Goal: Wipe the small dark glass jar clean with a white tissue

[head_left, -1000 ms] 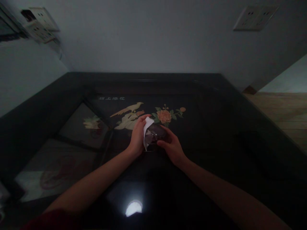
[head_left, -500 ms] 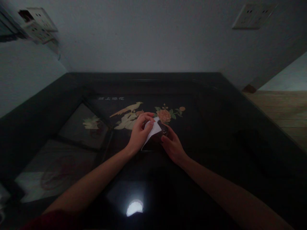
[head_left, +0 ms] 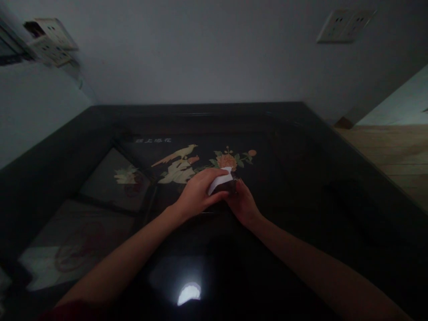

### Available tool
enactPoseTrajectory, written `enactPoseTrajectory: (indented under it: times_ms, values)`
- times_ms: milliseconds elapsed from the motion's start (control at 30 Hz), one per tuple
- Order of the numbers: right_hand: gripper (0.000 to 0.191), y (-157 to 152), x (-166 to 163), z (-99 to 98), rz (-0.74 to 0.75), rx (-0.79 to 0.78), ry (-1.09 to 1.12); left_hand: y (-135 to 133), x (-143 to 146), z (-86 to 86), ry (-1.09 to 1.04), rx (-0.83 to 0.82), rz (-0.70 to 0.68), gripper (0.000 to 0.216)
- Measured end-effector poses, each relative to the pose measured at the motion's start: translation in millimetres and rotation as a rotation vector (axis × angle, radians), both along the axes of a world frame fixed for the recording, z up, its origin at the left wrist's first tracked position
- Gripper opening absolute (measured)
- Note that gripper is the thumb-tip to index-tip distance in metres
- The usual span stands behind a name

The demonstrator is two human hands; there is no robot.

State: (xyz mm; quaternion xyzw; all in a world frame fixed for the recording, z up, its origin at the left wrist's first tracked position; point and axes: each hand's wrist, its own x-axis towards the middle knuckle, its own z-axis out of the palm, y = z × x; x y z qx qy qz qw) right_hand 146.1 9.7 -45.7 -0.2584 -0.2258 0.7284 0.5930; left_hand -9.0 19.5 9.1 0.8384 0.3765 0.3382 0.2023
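My left hand [head_left: 197, 189] curls around a white piece of paper or tissue [head_left: 220, 179], pressing it against a small dark object [head_left: 230, 186]. Its thumb runs along the near side while the fingers lie over the far side. On the right, my right hand [head_left: 245, 205] grips the same dark object from its outer end. What that object is cannot be made out, since it is mostly covered and the light is dim. Both hands are over a glossy black tabletop [head_left: 207, 236], close to its inlaid picture of a bird and flowers [head_left: 227, 160].
A pale wall [head_left: 200, 53] borders the table's far edge. Sockets [head_left: 346, 26] are on the wall at right, with more sockets [head_left: 53, 40] at upper left. A bright lamp reflection [head_left: 189, 293] shows on the near tabletop. Wooden flooring [head_left: 394, 142] lies beyond the right edge.
My left hand has shifted right and closed more around the dark object, its thumb now below. The white paper has moved right with it and shows less. My right hand has stayed nearly in place.
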Motion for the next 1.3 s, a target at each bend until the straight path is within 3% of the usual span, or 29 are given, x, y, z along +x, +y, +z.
enactPoseTrajectory:
  times_ms: [100, 333, 533, 667, 867, 1133, 1300]
  values:
    - [0.037, 1.6, -0.1, 0.0, -0.002, -0.035, 0.042, -0.1, -1.8, 8.5, 0.147, -0.015, -0.065, 0.055]
    - [0.035, 4.6, -1.7, 0.0, 0.026, -0.082, 0.043, -3.7, -12.4, 26.0, 0.251, -0.103, -0.091, 0.043]
    - [0.042, 4.5, 0.7, -0.3, 0.06, -0.068, 0.016, -18.1, -2.1, 34.0, 0.303, -0.125, 0.009, 0.041]
    - [0.047, 2.9, 2.6, 2.0, 0.112, -0.059, -0.009, -30.3, 13.5, 31.9, 0.262, -0.138, -0.003, 0.043]
    - [0.037, -0.7, -0.1, 7.5, 0.099, -0.046, -0.023, -32.7, 23.4, 24.7, 0.217, -0.132, -0.053, 0.049]
    - [0.043, 0.7, 1.2, 4.6, 0.087, -0.109, -0.037, -33.0, 20.2, 15.7, 0.417, -0.034, 0.146, 0.055]
    - [0.046, 1.3, 6.1, 3.3, 0.082, -0.169, -0.002, -43.3, 21.1, 16.9, 0.47, 0.097, 0.156, 0.042]
